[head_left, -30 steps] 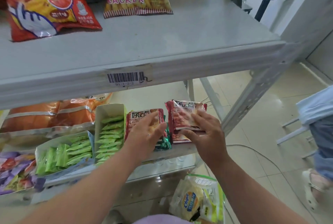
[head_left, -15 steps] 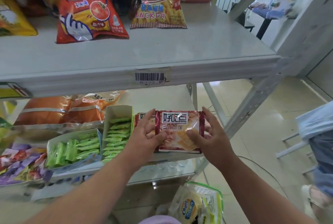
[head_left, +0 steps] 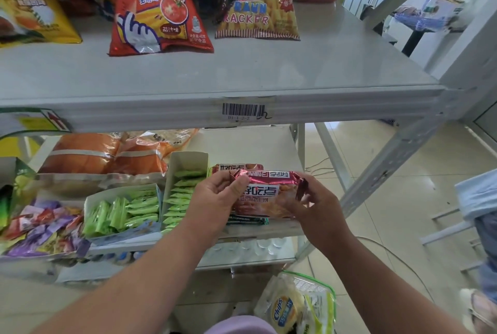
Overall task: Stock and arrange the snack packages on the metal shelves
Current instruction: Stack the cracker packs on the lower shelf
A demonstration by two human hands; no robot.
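Change: red packet now tilted, top edge folded toward camera, above lower shelf.
Grip: left hand and right hand pinch packet ends.
Boxes: green sachets.

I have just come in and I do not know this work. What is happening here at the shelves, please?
A person is stocking snacks on a metal rack. Both hands hold red biscuit packets over the right end of the lower shelf: the left hand grips their left end, the right hand pinches the right end. The packets are not yet set down. Beside them stand open boxes of green sachets. On the upper shelf stand large bags, among them a prawn cracker bag.
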